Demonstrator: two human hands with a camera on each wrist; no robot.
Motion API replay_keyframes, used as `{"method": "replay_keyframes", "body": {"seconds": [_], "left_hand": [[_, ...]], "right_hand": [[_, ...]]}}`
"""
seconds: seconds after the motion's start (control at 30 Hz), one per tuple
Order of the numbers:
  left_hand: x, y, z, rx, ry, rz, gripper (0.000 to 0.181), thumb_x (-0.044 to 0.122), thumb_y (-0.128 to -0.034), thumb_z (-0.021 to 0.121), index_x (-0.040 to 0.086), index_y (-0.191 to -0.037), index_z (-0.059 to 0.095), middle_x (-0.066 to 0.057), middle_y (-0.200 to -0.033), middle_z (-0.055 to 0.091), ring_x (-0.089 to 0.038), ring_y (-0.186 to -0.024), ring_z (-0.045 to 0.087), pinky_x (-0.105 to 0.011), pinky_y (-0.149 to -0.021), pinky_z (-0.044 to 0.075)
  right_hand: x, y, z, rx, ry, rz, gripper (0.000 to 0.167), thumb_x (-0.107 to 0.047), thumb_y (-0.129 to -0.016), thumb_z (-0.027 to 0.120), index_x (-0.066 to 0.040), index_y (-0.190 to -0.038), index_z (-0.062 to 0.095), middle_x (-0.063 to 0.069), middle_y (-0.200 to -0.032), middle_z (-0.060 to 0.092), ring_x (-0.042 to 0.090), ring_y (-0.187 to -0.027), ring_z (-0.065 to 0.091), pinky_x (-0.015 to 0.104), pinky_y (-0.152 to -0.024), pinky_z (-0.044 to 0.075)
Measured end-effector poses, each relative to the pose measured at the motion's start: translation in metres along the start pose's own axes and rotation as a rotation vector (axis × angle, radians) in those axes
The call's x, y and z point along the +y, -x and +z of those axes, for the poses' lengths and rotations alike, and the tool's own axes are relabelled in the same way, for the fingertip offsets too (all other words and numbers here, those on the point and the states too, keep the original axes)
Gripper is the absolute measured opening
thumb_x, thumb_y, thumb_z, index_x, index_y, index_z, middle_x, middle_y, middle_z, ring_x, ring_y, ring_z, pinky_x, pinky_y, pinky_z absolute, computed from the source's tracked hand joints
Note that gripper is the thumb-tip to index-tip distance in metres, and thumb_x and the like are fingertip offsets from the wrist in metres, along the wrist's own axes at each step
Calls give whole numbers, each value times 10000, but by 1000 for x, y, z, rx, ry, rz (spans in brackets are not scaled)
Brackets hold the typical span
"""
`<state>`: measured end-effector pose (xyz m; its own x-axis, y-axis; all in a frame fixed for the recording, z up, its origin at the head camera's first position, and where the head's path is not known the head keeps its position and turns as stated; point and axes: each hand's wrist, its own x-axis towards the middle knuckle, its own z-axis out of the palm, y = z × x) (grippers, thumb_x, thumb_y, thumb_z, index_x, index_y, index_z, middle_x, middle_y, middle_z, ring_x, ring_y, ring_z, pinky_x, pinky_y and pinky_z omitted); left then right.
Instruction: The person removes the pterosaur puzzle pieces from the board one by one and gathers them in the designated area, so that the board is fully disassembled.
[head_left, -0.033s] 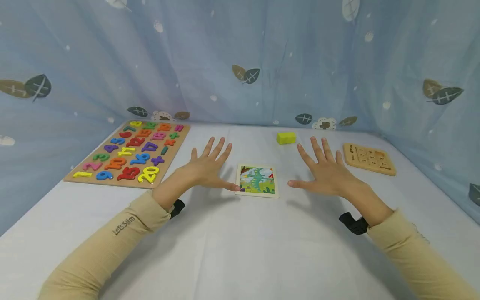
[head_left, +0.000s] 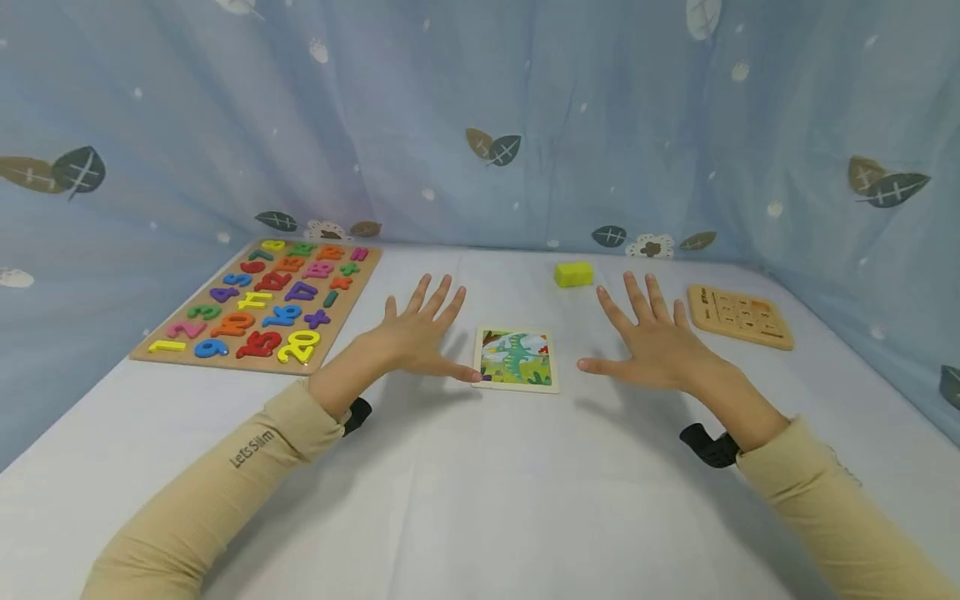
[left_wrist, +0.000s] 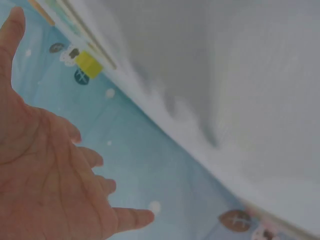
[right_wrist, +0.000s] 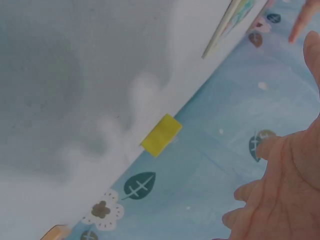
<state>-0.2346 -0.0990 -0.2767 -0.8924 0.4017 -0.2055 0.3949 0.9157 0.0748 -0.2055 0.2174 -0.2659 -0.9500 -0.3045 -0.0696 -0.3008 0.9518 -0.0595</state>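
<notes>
While the left hand is held over the white table, the number board lies out beyond its little finger, its near right corner just by the wrist. Coloured numbers and signs fill that board in rows. The left fingers are straight and fanned wide, pointing forward, with the thumb stretched out toward the right hand.

Between the two thumbs is the puzzle — flat, pale-rimmed, with a green dinosaur picture. From the head, the left thumb tip meets its near left edge; in the left wrist view a gap shows between them. The right thumb points at the puzzle from the other side and stays clear of it.

Farther off, the yellow block sits past the puzzle, just left of the right index fingertip and near the foot of the blue curtain. The right fingers are also spread wide and straight, the palm facing down — shadows of the hand fall on the table. Right of the right little finger, near but apart, lies the small board, wooden, with numbered squares.
</notes>
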Motion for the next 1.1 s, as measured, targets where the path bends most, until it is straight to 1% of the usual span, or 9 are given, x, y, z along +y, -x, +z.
{"method": "replay_keyframes", "body": {"seconds": [0.2,0.3,0.4,0.53,0.67,0.73,0.83,1.0,1.1], "left_hand": [[4,0,3,-21,-7,31,1265,781,-708,611,195,-1537,-143,-62,-1584,-261,-319,-1445,-274,-720,-1099,37],[8,-4,3,-19,-24,56,1281,772,-696,634,169,-1544,-114,-67,-1601,-216,-315,-1456,-248,-707,-1109,66],[11,-9,5,-52,-33,73,1292,765,-686,651,136,-1550,-75,-75,-1615,-163,-321,-1473,-201,-694,-1119,71],[13,-16,7,-104,-54,77,1246,755,-701,649,100,-1557,24,-106,-1630,-52,-355,-1498,-50,-665,-1129,138],[14,-23,3,-132,-52,92,1156,727,-725,653,93,-1551,152,-164,-1596,158,-367,-1436,181,-600,-1090,304],[13,-26,1,-152,-29,92,1121,713,-730,662,109,-1547,187,-173,-1536,246,-338,-1363,268,-554,-1058,360],[12,-29,0,-185,15,100,1101,693,-737,672,117,-1546,196,-182,-1445,306,-299,-1274,365,-493,-1019,409],[11,-35,-1,-233,80,138,1102,646,-770,673,45,-1541,165,-212,-1488,315,-296,-1350,393,-483,-1085,370],[10,-38,-2,-240,99,168,1087,608,-791,675,-11,-1526,167,-219,-1494,349,-293,-1372,381,-471,-1107,348]], "right_hand": [[-6,1,8,44,-24,-53,1044,-734,-826,510,-153,-1563,51,220,-1601,-106,467,-1450,-138,756,-1057,1],[-15,-6,12,62,-33,-92,984,-675,-843,554,-145,-1558,134,215,-1611,3,460,-1464,-74,738,-1078,33],[-28,-16,16,54,-36,-140,884,-582,-870,595,-140,-1542,228,212,-1598,143,458,-1468,45,716,-1094,99],[-52,-37,17,16,-34,-198,762,-499,-885,624,-135,-1499,355,207,-1518,360,442,-1396,309,657,-1076,275],[-72,-60,13,-21,-38,-219,668,-453,-899,632,-142,-1457,438,186,-1395,512,379,-1263,489,567,-993,429],[-78,-70,12,-41,-37,-230,627,-434,-913,622,-143,-1444,460,181,-1351,543,354,-1216,527,540,-953,468],[-84,-82,14,-74,-51,-238,572,-405,-924,618,-137,-1415,500,172,-1306,570,320,-1179,552,501,-942,488],[-88,-93,16,-95,-103,-274,442,-310,-914,658,-83,-1291,612,169,-1226,603,306,-1144,559,451,-972,471],[-91,-97,16,-105,-146,-299,388,-269,-912,665,-64,-1239,630,183,-1198,590,314,-1124,554,437,-962,468]]}}
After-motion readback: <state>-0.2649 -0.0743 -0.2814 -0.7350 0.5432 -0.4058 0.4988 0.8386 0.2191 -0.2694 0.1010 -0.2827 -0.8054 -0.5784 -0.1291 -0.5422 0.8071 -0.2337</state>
